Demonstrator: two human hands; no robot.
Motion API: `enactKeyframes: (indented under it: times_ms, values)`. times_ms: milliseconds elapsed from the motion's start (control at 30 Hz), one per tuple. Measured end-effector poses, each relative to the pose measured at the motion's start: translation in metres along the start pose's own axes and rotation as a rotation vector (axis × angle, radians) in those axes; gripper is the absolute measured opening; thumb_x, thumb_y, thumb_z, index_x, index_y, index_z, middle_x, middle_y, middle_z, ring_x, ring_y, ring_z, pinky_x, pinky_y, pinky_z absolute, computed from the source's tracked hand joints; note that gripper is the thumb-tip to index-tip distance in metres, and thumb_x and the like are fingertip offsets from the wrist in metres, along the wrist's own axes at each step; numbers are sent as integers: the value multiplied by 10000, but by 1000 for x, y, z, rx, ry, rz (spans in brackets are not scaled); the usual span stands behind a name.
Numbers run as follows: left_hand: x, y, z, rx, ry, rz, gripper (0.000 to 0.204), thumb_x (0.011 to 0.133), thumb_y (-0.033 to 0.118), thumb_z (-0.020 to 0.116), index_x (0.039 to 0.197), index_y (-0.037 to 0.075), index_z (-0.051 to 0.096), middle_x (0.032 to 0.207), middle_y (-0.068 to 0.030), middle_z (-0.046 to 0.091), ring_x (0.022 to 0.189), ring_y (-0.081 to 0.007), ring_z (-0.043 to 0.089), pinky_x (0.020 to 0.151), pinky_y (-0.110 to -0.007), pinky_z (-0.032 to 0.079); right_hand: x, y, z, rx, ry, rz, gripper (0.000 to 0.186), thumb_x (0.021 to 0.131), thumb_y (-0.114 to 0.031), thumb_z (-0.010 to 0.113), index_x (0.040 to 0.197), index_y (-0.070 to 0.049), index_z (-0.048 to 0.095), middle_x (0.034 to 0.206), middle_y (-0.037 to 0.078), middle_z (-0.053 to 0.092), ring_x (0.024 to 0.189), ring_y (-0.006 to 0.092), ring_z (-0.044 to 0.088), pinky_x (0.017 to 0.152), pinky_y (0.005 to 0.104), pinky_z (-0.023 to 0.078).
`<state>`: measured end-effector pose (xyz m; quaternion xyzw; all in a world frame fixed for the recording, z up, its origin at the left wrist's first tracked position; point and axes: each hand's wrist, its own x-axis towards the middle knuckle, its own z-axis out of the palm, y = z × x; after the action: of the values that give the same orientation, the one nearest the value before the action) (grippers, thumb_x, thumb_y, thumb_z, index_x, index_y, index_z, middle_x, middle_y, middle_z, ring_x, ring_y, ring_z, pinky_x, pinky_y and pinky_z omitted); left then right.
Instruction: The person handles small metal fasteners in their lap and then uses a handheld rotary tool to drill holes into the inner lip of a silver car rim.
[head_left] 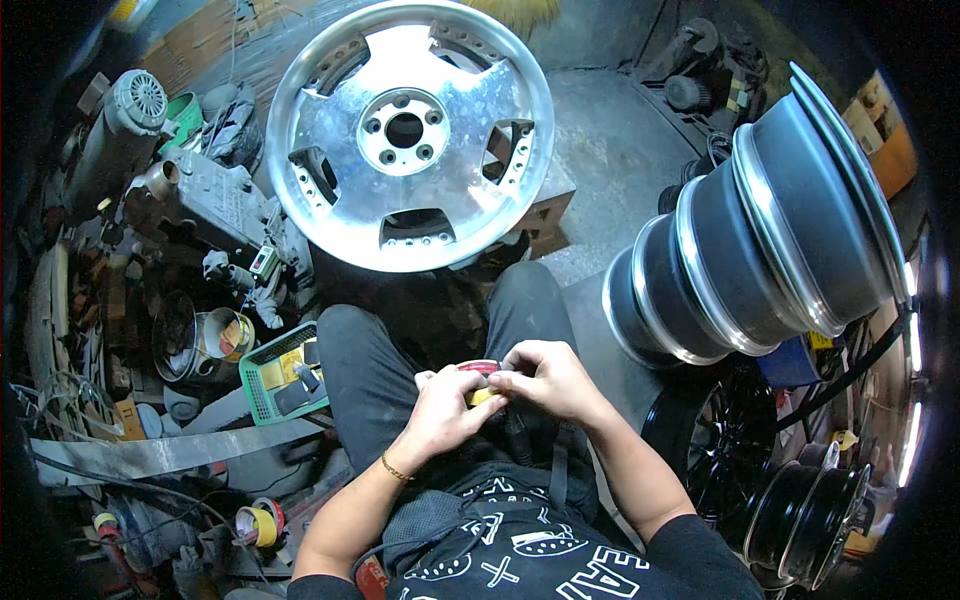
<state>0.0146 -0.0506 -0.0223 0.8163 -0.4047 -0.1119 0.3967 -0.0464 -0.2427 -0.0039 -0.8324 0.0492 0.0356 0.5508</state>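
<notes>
Above my lap, both hands meet around a small red-and-yellow round piece point(480, 367). Its red edge shows on top and some yellow below; my fingers cover most of it, so its exact kind is unclear. My left hand point(440, 408) wraps it from the left. From the other side, my right hand point(552, 380) pinches at it with thumb and fingers. Beyond my knees a large polished alloy wheel point(405, 215) faces up, with a round centre bore, bolt holes and several openings near its rim.
On the right stands a tall stack of wheel rims point(715, 265), with black wheels point(715, 430) below it. A green basket point(262, 385) with yellow and dark pieces sits by my left knee. Dusty machinery point(205, 195) crowds the left; a yellow-and-red round tool point(258, 524) lies lower left.
</notes>
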Motion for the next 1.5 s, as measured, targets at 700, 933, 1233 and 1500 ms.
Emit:
enactKeyframes:
  times_ms: [700,933,1233,1500]
  values:
    - [-3,-12,-1,-107,-24,-75,272,745,262,789,877,51,679,831,-94,656,745,-258,591,683,-355,457,6,-4,2,82,16,10,212,814,-166,754,900,19,695,756,64,681,692,115,609,641,282,500]
    - [-4,-8,-14,-1,25,53,266,742,321,795,874,115,691,840,-37,650,863,-212,573,846,-379,337,9,-3,-3,3,-51,-97,176,853,-126,684,898,43,668,764,90,661,716,137,607,675,292,488]
    - [-7,-2,2,-86,28,-50,269,743,300,785,858,99,650,940,-71,657,917,-248,577,856,-400,353,5,-1,-2,216,-143,-159,195,855,-160,685,934,17,668,829,116,669,749,174,631,697,309,495]
    - [-5,-8,-14,18,-81,-43,257,735,294,795,846,98,672,807,-41,627,840,-228,569,799,-379,345,5,5,-4,108,-65,-67,206,851,-185,712,926,5,684,788,106,655,702,191,625,651,313,487]
